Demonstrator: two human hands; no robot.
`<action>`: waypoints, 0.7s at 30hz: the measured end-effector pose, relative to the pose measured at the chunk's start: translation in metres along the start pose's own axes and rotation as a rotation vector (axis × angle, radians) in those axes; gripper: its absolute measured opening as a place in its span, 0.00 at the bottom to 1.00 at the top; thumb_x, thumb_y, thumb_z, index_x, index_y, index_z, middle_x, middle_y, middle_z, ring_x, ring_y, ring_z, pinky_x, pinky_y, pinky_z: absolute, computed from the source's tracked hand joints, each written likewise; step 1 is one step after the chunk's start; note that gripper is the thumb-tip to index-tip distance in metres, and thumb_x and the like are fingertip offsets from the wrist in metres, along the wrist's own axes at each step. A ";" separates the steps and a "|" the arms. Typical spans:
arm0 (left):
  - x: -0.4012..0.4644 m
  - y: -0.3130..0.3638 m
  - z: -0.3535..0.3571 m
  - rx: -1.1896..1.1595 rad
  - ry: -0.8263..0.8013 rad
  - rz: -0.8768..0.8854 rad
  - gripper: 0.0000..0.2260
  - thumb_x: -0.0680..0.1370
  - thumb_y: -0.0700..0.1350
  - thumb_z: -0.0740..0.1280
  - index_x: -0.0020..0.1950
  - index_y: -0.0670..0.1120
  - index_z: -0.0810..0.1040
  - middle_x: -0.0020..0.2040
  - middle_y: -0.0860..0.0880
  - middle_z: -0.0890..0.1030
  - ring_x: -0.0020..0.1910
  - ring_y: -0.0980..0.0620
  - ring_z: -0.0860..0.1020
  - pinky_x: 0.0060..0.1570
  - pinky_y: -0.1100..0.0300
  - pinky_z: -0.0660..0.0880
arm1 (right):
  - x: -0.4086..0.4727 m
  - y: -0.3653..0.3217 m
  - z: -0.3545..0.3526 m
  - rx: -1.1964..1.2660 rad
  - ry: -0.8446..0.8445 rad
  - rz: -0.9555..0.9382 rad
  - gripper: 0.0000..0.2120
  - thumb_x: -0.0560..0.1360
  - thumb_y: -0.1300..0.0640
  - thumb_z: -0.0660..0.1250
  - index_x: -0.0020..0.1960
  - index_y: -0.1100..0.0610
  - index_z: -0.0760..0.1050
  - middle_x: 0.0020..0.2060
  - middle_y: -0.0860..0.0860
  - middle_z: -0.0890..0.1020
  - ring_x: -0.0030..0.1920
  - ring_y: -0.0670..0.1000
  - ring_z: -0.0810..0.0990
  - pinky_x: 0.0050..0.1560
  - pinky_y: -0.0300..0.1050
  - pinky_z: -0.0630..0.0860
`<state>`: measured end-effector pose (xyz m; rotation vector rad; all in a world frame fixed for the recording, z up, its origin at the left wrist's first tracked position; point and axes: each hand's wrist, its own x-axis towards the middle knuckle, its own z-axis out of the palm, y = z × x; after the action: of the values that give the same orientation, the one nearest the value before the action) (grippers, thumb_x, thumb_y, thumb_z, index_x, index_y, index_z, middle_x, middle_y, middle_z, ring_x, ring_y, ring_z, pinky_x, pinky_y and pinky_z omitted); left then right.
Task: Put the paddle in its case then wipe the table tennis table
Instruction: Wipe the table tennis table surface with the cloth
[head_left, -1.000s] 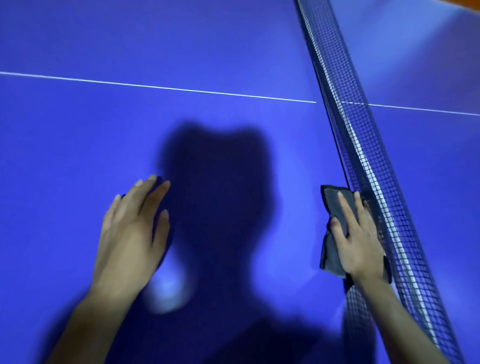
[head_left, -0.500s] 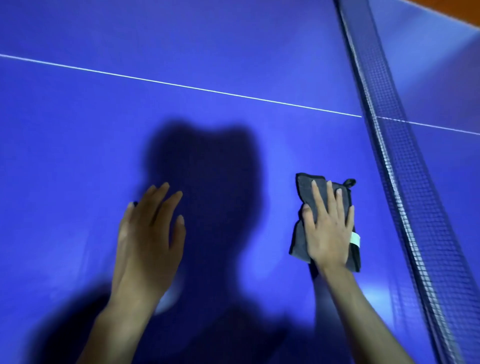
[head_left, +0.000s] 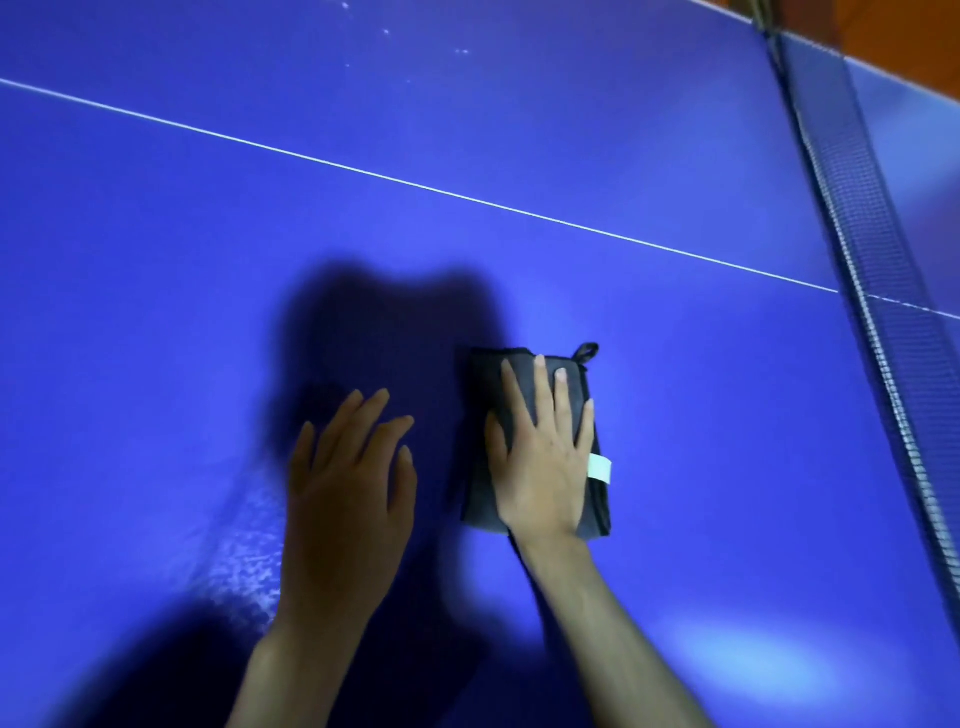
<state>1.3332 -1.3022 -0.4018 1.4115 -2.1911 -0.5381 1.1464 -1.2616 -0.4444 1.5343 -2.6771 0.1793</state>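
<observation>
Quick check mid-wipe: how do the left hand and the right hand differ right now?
The right hand lies flat on the folded grey cloth, pressing it to the blue table; the left hand has no cloth under it. The right hand is nearer the net, the left farther from it. The left hand sits in shadow and looks darker. Both show straight, spread fingers pointing away from the person.

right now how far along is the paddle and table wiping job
No paddle or case is in view, so that step can't be confirmed. Wiping is in hand: the right hand presses a folded dark cloth flat on the blue table, left of the net. The left hand rests open beside it. How much is left can't be told.
</observation>
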 end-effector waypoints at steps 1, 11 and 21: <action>0.001 -0.005 -0.004 0.000 0.011 -0.001 0.15 0.81 0.45 0.61 0.65 0.47 0.81 0.72 0.48 0.76 0.75 0.46 0.71 0.73 0.36 0.64 | 0.000 -0.010 0.001 0.008 -0.003 -0.004 0.29 0.83 0.42 0.50 0.83 0.43 0.59 0.83 0.50 0.59 0.84 0.54 0.54 0.82 0.62 0.50; 0.027 0.017 0.029 0.006 -0.009 0.072 0.15 0.81 0.43 0.62 0.65 0.45 0.81 0.72 0.46 0.76 0.75 0.45 0.70 0.72 0.37 0.66 | 0.029 0.077 -0.003 0.062 -0.017 -0.010 0.28 0.84 0.43 0.49 0.83 0.42 0.57 0.84 0.49 0.58 0.84 0.53 0.53 0.81 0.62 0.55; 0.059 0.121 0.103 0.000 -0.077 0.170 0.15 0.81 0.44 0.61 0.66 0.45 0.80 0.73 0.47 0.76 0.76 0.45 0.70 0.74 0.39 0.64 | 0.052 0.253 -0.015 0.079 0.008 0.180 0.28 0.83 0.41 0.50 0.83 0.40 0.59 0.83 0.48 0.59 0.84 0.52 0.54 0.82 0.61 0.53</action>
<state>1.1640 -1.3021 -0.4072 1.2079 -2.3455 -0.5385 0.9011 -1.1776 -0.4434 1.3068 -2.8325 0.3016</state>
